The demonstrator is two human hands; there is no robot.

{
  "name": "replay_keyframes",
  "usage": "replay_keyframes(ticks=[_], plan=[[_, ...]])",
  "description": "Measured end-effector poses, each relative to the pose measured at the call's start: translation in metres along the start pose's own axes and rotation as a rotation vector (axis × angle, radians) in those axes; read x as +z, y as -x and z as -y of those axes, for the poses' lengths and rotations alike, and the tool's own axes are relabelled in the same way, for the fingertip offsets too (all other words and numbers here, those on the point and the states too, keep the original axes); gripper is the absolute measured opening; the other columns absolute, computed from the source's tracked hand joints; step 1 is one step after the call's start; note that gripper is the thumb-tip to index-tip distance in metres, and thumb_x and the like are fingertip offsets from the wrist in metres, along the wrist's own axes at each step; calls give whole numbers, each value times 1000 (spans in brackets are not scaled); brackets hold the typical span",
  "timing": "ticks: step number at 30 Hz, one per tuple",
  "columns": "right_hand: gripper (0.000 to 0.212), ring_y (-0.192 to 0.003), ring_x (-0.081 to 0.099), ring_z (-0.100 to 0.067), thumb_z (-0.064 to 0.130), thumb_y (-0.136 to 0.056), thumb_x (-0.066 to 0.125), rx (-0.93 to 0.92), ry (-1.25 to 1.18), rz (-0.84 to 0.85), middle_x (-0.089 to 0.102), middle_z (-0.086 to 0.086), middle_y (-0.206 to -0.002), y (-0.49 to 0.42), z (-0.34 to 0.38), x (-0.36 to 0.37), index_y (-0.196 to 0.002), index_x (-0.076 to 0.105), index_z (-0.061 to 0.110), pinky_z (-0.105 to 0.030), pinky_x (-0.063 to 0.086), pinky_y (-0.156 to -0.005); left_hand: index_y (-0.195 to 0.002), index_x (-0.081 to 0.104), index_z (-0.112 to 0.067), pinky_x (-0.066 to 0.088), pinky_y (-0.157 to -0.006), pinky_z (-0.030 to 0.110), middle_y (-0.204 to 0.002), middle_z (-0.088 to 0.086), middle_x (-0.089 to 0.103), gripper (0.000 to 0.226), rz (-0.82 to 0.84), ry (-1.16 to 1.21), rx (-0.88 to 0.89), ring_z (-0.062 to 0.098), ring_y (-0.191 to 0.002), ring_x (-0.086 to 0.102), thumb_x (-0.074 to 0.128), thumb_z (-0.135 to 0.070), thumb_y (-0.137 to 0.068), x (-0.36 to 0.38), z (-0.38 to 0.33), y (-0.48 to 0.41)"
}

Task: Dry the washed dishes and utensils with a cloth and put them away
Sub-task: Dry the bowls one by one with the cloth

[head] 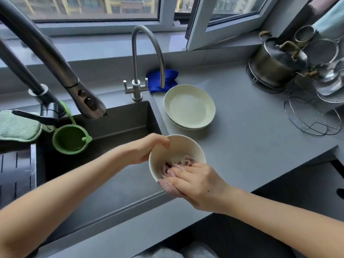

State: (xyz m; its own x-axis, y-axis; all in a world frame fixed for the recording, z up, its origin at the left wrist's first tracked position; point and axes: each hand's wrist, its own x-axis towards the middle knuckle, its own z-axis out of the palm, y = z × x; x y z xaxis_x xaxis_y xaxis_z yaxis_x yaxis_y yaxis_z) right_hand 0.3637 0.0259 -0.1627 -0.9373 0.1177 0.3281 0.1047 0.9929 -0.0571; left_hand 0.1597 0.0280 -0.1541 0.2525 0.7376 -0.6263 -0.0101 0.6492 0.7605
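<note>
At lower centre, the left hand (pixel 147 148) gripped the cream bowl (pixel 188 146); the right hand (pixel 197 183) pressed a pink cloth (pixel 174 169) inside it, fingers clamped on the cloth.

Left hand (pixel 147 148) curled in a grip, right hand (pixel 195 185) fingers pressing downward.

I see a grey surface (pixel 242 127) running right of the dark sink (pixel 121 127). On it lie stacked pale plates (pixel 189 107), with a blue cloth (pixel 158 81) just behind them. Far right stand a steel pot (pixel 273 66) on a wire rack and an empty wire trivet (pixel 312 116).
</note>
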Motion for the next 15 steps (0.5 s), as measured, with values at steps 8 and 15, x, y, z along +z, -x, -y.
replay_keyframes(ticks=[8,15], plan=[[47,-64,48,-6,29,-64,78,690,-586,-21,61,10,-77,-9,-14,-25,-110,69,24,-19,44,-62,-122,61,-26,34,-102,21,-129,-9,53,49,-388,-550,693,1,-122,46,41,-53,-87,5,24,14],[51,-86,64,-5,-6,-60,73,879,-1463,167,69,10,-89,-28,-58,-71,-104,65,18,-18,51,-72,-87,52,9,43,-69,26,-79,6,52,78,118,-303,501,14,-76,50,74,-63,-63,-9,-12,12]])
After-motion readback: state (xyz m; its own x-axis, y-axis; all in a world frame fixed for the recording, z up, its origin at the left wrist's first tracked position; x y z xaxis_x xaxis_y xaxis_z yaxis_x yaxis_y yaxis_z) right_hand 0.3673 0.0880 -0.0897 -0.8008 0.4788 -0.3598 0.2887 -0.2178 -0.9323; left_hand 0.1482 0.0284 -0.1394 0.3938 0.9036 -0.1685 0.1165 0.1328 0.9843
